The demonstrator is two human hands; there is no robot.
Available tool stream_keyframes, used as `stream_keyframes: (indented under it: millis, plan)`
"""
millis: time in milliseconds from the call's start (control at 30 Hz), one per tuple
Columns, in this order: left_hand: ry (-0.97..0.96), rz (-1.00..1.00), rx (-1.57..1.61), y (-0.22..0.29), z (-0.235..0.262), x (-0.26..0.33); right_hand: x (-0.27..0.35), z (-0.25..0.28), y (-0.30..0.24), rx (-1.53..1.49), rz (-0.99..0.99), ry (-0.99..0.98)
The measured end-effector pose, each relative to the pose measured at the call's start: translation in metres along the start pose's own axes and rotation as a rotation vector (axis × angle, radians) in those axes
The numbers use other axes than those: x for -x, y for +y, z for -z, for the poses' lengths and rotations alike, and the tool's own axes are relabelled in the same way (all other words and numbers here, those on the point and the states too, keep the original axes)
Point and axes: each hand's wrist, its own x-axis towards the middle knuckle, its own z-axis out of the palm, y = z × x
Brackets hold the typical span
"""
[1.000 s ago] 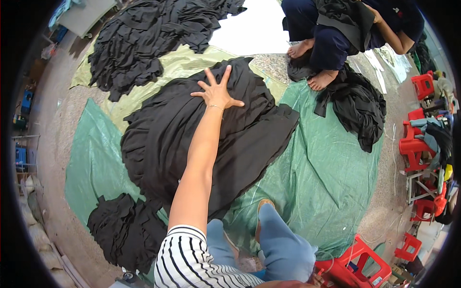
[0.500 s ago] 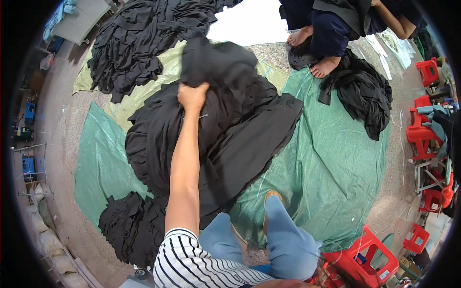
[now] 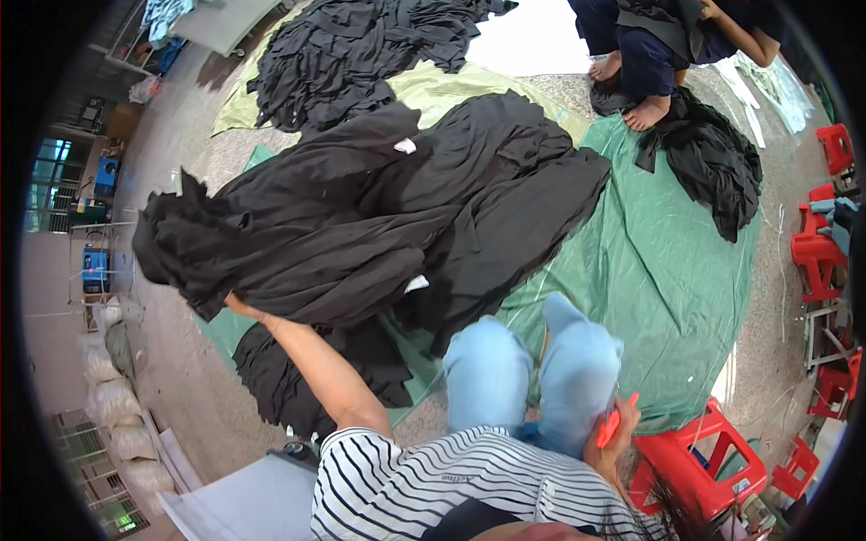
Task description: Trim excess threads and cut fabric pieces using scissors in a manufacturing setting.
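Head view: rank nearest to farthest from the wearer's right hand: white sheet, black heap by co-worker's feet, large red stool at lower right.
From the right hand:
1. Large red stool: just to its right.
2. Black heap: upper right, by the co-worker's feet.
3. White sheet: farthest, top edge.

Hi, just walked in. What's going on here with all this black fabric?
A person's left hand grips the left end of some black cloth, which stretches back to a heap on a green sheet. Their right hand, beside the right knee, holds a small red object, too unclear to identify. At upper right, another person has dark cloth over the lap.
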Motion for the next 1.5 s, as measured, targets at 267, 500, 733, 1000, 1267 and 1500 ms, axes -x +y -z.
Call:
stream_keyframes:
  millis: [267,500,733,1000,1267,1500]
  plan:
    - [-0.297,-0.066,-0.866,0.152,0.006,0.098,-0.002,0.002,0.002,0.008,0.024,0.017]
    - [-0.581,-0.163,-1.682,0.118,-0.1,0.215,-0.015,0.036,0.033,0.048,0.002,0.314]
    - [-1.75,-0.4,-1.136,0.001,-0.146,0.347,-0.035,0.073,0.075,0.151,-0.178,0.52]
    - [-1.012,-0.254,-0.973,0.011,-0.109,0.318,-0.016,0.069,0.065,-0.093,-0.4,0.23]
    - [-1.13,-0.435,-0.984,0.042,-0.124,0.362,-0.051,0.052,0.052,-0.345,-0.516,-0.147]
    - [-1.113,-0.327,-1.241,0.07,-0.073,0.38,-0.119,0.023,0.11,-0.34,-0.478,-0.312]
